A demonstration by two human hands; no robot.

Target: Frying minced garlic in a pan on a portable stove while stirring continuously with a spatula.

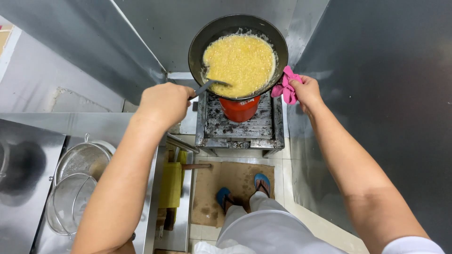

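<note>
With your left hand [162, 102] gripping the grey metal ladle [210, 85] and your right hand [307, 91] clamping the pink cloth [287, 88] on the black round wok [238, 55], stir gently, holding the rim steady.

Wok [197, 44]: dark matt metal, mix inside wet and grainy. Ladle [207, 86]: grey metal. Cloth [287, 87]: pink, soft, crumpled. Walls [376, 70]: brushed steel, dull sheen. Strainers [70, 188]: fine wire mesh. Floor mat [235, 178]: brown cardboard, matt. Burner grate [263, 122]: sooty, rough.
</note>
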